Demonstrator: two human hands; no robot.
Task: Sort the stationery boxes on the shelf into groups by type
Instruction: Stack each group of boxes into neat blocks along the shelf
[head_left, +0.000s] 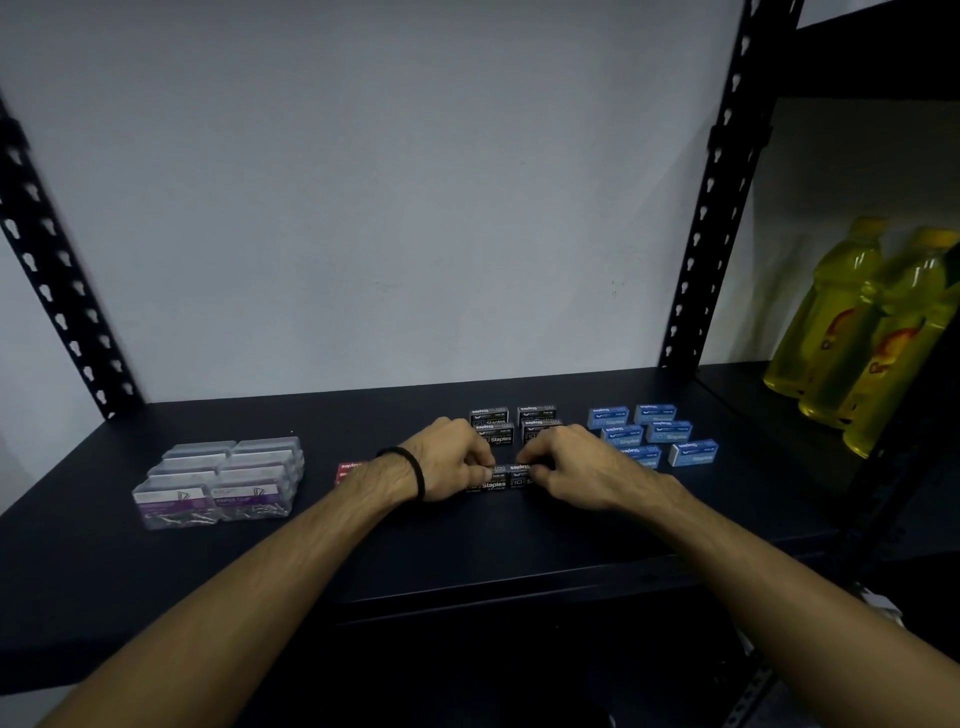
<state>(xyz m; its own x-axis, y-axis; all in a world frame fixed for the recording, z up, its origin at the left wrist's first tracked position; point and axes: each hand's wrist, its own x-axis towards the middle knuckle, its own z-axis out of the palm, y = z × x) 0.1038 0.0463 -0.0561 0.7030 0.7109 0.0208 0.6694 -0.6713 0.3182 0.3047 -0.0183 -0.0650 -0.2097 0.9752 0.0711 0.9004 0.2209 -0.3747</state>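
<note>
1. Gripping with curled fingers, the left hand (451, 460) holds the left one of two small black cardboard staple boxes (491, 480) lying side by side at the front of the dark matte metal shelf (363, 545); the right hand (571, 462) pinches the box next to it (a black band circles the left wrist).
2. Just beyond the knuckles of both hands sit four more black rectangular staple boxes (511, 423), in two rows, partly hidden by the fingers.
3. Right of the right hand stands a cluster of small blue cardboard staple boxes (655, 431), loosely paired.
4. Left of the left wrist a red staple box (349, 470) shows only its end, the forearm covering the rest.
5. Further left lie clear plastic paper-clip cases with purple labels (221, 483), stacked in two columns, metal clips visible inside.
6. Far right of the right hand, past a black perforated upright (714, 208), lean yellow plastic drink bottles (857, 332).
</note>
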